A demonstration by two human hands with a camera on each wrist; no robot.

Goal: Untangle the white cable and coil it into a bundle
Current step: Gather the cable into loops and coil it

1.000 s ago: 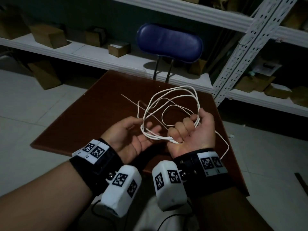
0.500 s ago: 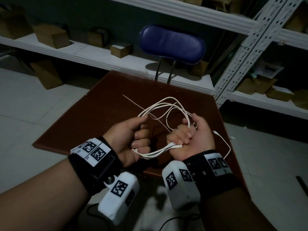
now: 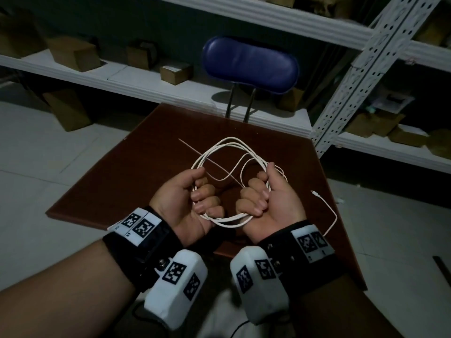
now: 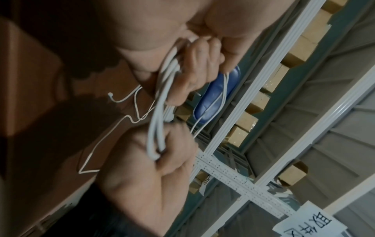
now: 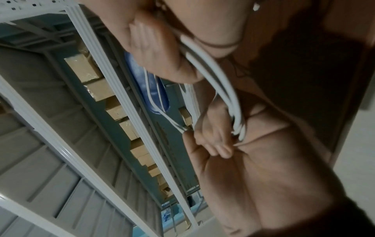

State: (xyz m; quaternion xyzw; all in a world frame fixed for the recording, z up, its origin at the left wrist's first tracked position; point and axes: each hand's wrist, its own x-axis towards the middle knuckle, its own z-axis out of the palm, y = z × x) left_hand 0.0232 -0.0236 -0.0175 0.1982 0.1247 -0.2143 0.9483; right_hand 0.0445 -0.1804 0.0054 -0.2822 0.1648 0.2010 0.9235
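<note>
The white cable (image 3: pixel 229 146) forms several loose loops held above the brown table (image 3: pixel 136 167). My left hand (image 3: pixel 192 193) grips the left side of the loops in a fist. My right hand (image 3: pixel 266 193) grips the right side the same way, palm up. A bundle of strands (image 3: pixel 229 222) sags between the two fists near the wrists. One free end with its small plug (image 3: pixel 314 192) trails off to the right over the table. The left wrist view shows the white cable (image 4: pixel 160 121) running from one fist into the other, and the right wrist view shows the cable (image 5: pixel 219 80) likewise.
A blue chair back (image 3: pixel 249 64) stands behind the table's far edge. White metal shelving (image 3: pixel 122 76) with cardboard boxes (image 3: pixel 73 54) lines the wall behind. A perforated shelf post (image 3: pixel 353 76) rises at the right. A thin pale line (image 3: pixel 192 150) crosses the tabletop. Light tiled floor surrounds the table.
My left hand went from open under the cable to a fist around the loops. The wide loop has been drawn tighter between both hands, and the hands have moved slightly apart.
</note>
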